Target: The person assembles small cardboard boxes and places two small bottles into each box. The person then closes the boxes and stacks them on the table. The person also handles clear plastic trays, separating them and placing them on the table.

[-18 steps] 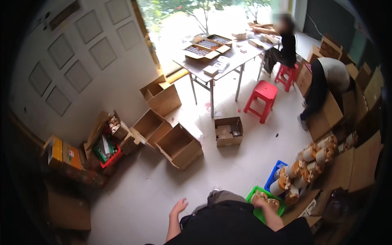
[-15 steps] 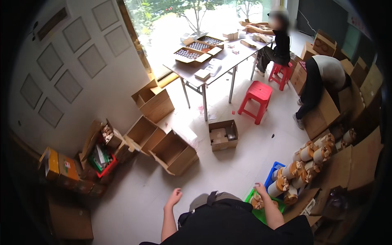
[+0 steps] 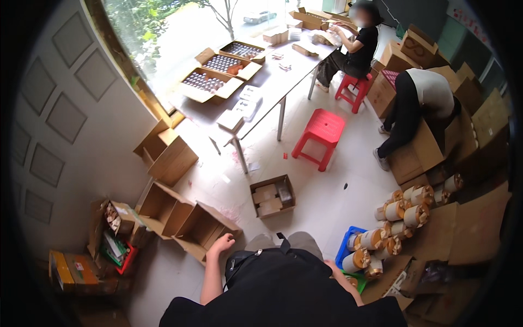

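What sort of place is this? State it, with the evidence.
Probably a small packing workshop: open cartons with rows of small items on a table, open cardboard boxes on the floor, and piled white canisters with orange-brown tops.

Right hand (image 3: 330, 267) — now hangs by the thigh (image 3: 306, 243), off the green basket (image 3: 362, 281); left hand (image 3: 222, 243) — sits nearer an open carton (image 3: 202, 224).

Right hand (image 3: 331, 266): fingers too small to read. Green crate (image 3: 362, 281) mostly hidden behind forearm (image 3: 348, 289). Bent co-worker's (image 3: 431, 91) hands hidden. Seated co-worker's (image 3: 360, 53) face blurred.
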### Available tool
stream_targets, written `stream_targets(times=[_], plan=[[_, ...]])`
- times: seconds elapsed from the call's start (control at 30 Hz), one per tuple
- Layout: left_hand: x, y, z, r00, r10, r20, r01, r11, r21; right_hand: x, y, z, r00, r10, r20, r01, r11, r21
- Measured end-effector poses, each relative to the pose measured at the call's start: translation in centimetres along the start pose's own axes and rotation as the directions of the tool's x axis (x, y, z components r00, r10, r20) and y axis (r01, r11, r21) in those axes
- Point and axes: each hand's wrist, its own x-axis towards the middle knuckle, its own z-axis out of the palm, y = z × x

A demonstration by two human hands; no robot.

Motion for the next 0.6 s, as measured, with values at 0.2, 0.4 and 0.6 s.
stream_targets(times=[0.2, 0.4, 0.6], plan=[[13.9, 15.7, -6.2, 0.960, 0.209, -0.185, -0.130, 0.922, 0.364, 3.6, -2.5, -5.3, 0.975, 0.220, 0.003, -0.220, 0.971, 0.096], [23.0, 31.7, -4.1, 0.899, 0.267, -0.347, -0.202, 0.956, 0.212, 13.2, -11.6, -17.3, 0.992, 0.118, -0.036, -0.121, 0.988, -0.101], [26.4, 39.5, 3.2, 0.991, 0.093, -0.101, -0.088, 0.995, 0.053, 26.1, -29.2, -38.9, 0.950, 0.017, -0.313, 0.043, 0.982, 0.184]])
